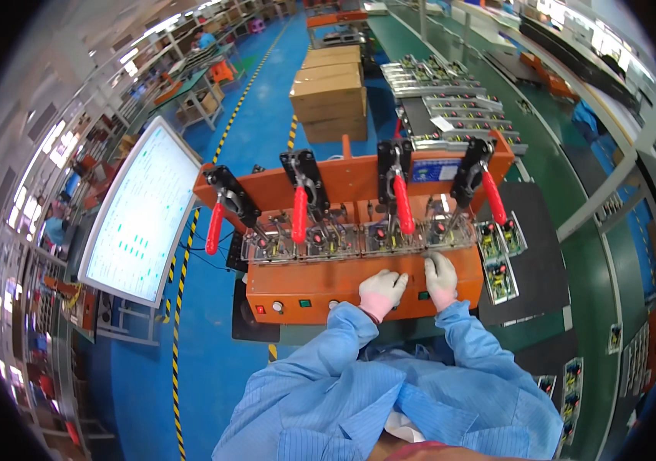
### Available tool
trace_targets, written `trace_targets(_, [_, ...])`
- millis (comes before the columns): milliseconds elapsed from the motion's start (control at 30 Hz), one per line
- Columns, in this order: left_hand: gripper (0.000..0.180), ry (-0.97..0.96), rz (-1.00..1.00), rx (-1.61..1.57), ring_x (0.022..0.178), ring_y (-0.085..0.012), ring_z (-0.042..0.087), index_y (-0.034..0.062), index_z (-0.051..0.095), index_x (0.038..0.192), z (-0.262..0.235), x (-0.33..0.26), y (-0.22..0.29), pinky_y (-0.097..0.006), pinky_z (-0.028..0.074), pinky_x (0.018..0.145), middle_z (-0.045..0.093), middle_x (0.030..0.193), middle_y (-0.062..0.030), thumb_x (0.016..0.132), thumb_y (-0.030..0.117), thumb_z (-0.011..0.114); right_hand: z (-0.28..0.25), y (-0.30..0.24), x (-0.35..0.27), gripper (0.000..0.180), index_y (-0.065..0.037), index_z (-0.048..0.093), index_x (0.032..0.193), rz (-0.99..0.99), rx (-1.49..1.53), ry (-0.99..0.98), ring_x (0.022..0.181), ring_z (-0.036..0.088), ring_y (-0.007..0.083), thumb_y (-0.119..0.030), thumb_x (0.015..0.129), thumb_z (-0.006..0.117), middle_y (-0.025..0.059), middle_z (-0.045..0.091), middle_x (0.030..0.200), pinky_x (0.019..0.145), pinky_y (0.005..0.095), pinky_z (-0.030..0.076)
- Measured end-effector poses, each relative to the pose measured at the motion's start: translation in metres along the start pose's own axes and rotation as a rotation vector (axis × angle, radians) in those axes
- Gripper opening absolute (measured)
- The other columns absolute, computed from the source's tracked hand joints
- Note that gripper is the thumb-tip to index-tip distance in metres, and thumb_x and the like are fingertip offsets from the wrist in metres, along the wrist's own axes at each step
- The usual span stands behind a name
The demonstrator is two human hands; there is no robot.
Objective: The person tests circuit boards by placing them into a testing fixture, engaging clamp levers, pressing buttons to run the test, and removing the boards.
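Note:
My left hand [382, 292], in a white glove, rests against the front of an orange test fixture [297, 280], with its fingers curled. Close by on the right, my gloved right hand [441, 278] lies at the fixture's upper front edge, just below the clear-covered nests. Its fingers are bent in too, and whatever may be under either hand is hidden. Green circuit boards [382, 237] sit under the clear covers [266, 247]. Above them stand several black toggle clamps [395, 173] with red handles [403, 203], which point down toward me. A green switch [424, 295] shows between my hands.
A lit monitor [144, 215] stands left of the fixture. Circuit boards in metal frames [501, 280] lie on a black mat [539, 261] at the right. More framed boards [458, 115] line the green bench beyond. Cardboard boxes [332, 92] are stacked behind the fixture.

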State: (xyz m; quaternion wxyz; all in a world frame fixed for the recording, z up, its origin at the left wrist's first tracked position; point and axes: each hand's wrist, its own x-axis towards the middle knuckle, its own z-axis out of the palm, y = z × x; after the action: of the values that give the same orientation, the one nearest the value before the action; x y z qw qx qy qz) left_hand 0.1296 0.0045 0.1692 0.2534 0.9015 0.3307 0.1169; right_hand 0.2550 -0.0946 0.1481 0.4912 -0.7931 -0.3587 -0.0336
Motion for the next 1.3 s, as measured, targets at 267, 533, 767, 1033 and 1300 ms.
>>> trace_targets(267, [0.047, -0.014, 0.003, 0.03, 0.069, -0.0308, 0.059, 0.0075, 0.064, 0.07, -0.004, 0.009, 0.001, -0.04, 0.044, 0.063, 0.061, 0.073, -0.008, 0.091, 0.043, 0.042, 0.006, 0.008, 0.01, 0.018, -0.003, 0.065, 0.096, -0.006, -0.01, 0.002, 0.079, 0.059, 0.0315, -0.012, 0.084, 0.055, 0.0118, 0.067, 0.089, 0.072, 0.0378, 0.047])
trace_targets(533, [0.042, 0.016, 0.012, 0.053, 0.068, -0.0309, 0.059, 0.0083, 0.064, 0.071, -0.006, 0.009, 0.003, -0.04, 0.044, 0.061, 0.061, 0.073, -0.0072, 0.09, 0.04, 0.044, 0.004, 0.003, 0.011, 0.019, -0.003, 0.065, 0.098, -0.029, 0.002, -0.019, 0.08, 0.059, 0.0312, -0.01, 0.084, 0.055, 0.0111, 0.067, 0.091, 0.074, 0.0374, 0.047])
trace_targets(767, [0.033, 0.287, 0.158, 0.125, 0.07, -0.0286, 0.059, 0.0124, 0.065, 0.072, 0.027, 0.009, -0.014, -0.038, 0.044, 0.056, 0.061, 0.073, -0.005, 0.087, 0.038, 0.05, 0.007, 0.02, 0.005, 0.021, -0.001, 0.063, 0.104, -0.018, 0.027, -0.044, 0.086, 0.06, 0.0239, -0.011, 0.089, 0.052, 0.0113, 0.066, 0.098, 0.08, 0.0306, 0.046])
trace_targets(1033, [0.04, 0.17, 0.051, -0.016, 0.077, -0.0296, 0.06, 0.0118, 0.065, 0.073, 0.016, 0.011, -0.012, -0.039, 0.046, 0.062, 0.064, 0.078, -0.0059, 0.09, 0.041, 0.044, 0.003, 0.009, 0.014, 0.025, 0.0, 0.062, 0.106, 0.239, 0.206, -0.248, 0.084, 0.056, 0.0187, -0.017, 0.093, 0.048, 0.0092, 0.065, 0.097, 0.079, 0.0268, 0.044])
trace_targets(1300, [0.047, -0.005, -0.033, -0.086, 0.08, -0.0311, 0.06, 0.0098, 0.065, 0.074, 0.004, 0.015, -0.006, -0.039, 0.045, 0.069, 0.066, 0.083, -0.0069, 0.092, 0.044, 0.038, 0.019, -0.012, 0.022, 0.027, 0.002, 0.061, 0.106, 0.255, 0.441, -0.47, 0.081, 0.053, 0.0149, -0.02, 0.095, 0.048, 0.0072, 0.063, 0.094, 0.076, 0.0248, 0.043])
